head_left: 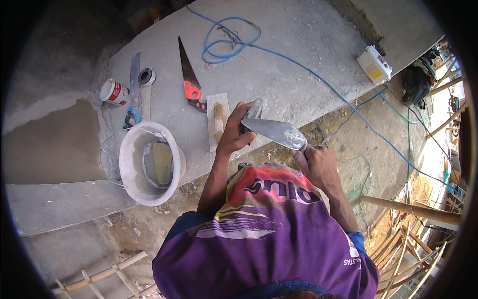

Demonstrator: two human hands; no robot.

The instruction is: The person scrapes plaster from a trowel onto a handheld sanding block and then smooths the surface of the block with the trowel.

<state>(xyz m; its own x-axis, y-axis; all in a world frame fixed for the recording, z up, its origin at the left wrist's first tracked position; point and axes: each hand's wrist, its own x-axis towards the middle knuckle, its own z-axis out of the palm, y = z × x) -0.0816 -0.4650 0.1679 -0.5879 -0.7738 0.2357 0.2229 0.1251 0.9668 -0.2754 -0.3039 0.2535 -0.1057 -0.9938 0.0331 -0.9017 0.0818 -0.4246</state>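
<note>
My right hand grips the handle of a pointed trowel, its grey blade reaching left with pale residue near the handle. My left hand is closed around a greyish tool with a dark handle, perhaps a plastering trowel; the blade tip overlaps it, and I cannot tell whether they touch. Just left of that hand, a flat pale board with a brown-stained middle lies on the concrete slab. Farther left stands a white bucket holding greyish material and a yellowish flat piece.
A handsaw with a red and black handle lies beyond the board. Blue cord loops across the slab toward a white box. A small white pot and a roll sit at left. Wooden poles jut in at right.
</note>
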